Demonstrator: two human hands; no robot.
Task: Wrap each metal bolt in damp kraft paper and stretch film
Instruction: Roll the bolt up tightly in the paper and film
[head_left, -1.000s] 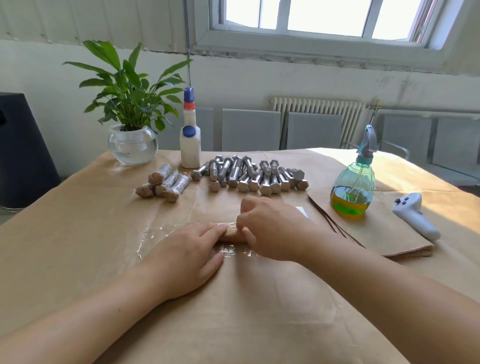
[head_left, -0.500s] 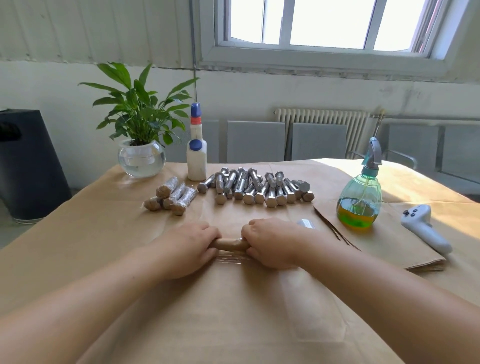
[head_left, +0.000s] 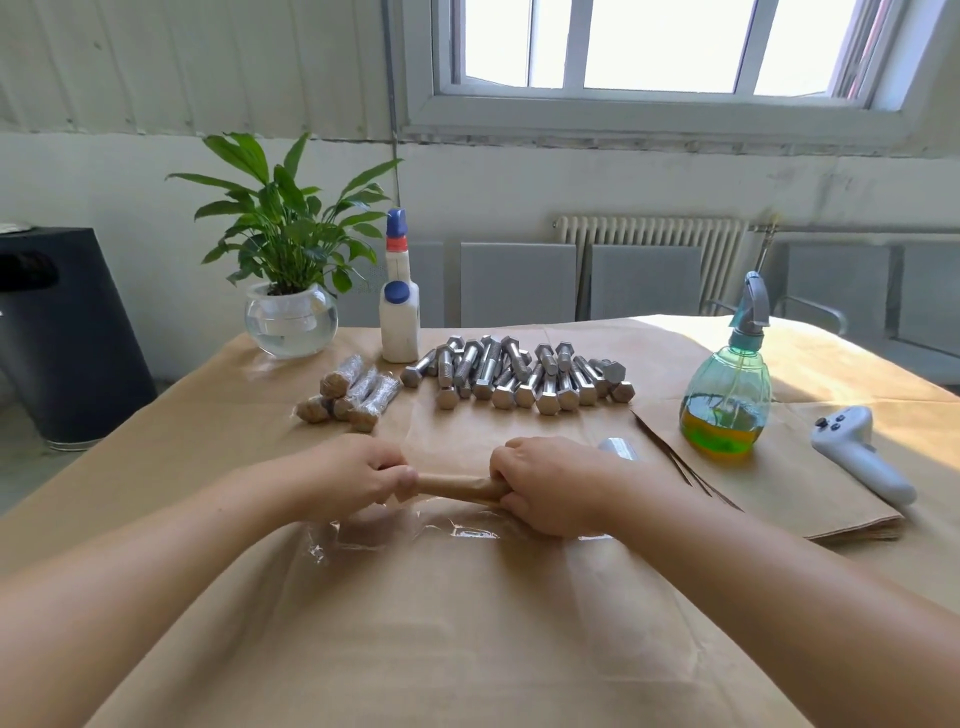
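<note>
A bolt wrapped in kraft paper (head_left: 457, 487) lies crosswise at the table's middle, at the far edge of a clear sheet of stretch film (head_left: 415, 535). My left hand (head_left: 358, 475) grips its left end and my right hand (head_left: 545, 483) grips its right end, fingers curled round it. Several bare metal bolts (head_left: 519, 374) lie in a row behind. Several finished wrapped bolts (head_left: 353, 395) lie to their left. A stack of kraft paper sheets (head_left: 779, 499) lies at the right. A stretch film roll (head_left: 618, 448) peeks out behind my right hand.
A green spray bottle (head_left: 727, 395) stands on the paper stack, a white controller (head_left: 857, 454) beside it. A white glue bottle (head_left: 399, 306) and a potted plant in a glass bowl (head_left: 288, 291) stand at the back left. Kraft paper covers the table (head_left: 156, 467).
My left hand went from lying flat on the film to gripping the roll's left end. Both hands now hold the wrapped bolt by its ends; the film has been drawn up round it.
</note>
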